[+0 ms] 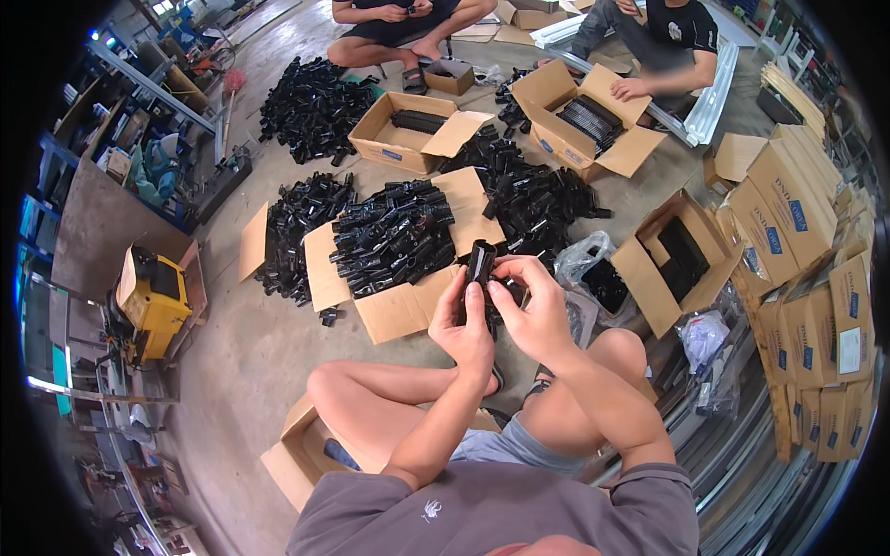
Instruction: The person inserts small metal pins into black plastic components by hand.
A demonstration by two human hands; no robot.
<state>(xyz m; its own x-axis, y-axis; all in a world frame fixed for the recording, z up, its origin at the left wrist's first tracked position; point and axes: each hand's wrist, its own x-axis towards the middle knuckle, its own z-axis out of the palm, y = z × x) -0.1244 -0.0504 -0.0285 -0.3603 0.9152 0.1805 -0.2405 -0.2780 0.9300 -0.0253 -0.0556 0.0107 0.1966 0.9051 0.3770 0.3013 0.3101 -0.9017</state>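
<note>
Both hands meet in front of me around one glossy black plastic part (481, 262), short and tube-like, its upper end pointing away from me. My left hand (461, 326) is closed on its left side, thumb along it. From the right, my right hand (530, 310) pinches the same part with thumb and fingers. Its lower end is hidden behind my hands. Just beyond and to the left, an open cardboard box (394, 313) is heaped with similar black parts (394, 232). A clear plastic bag (586, 262) with black pieces lies right of my right hand.
More piles of black parts (315, 109) cover the floor. An open box (663, 269) with black parts stands at right, near stacked cartons (788, 208). Two people sit opposite; one person's hand (631, 89) rests at a box (593, 120). A yellow machine (158, 301) stands left.
</note>
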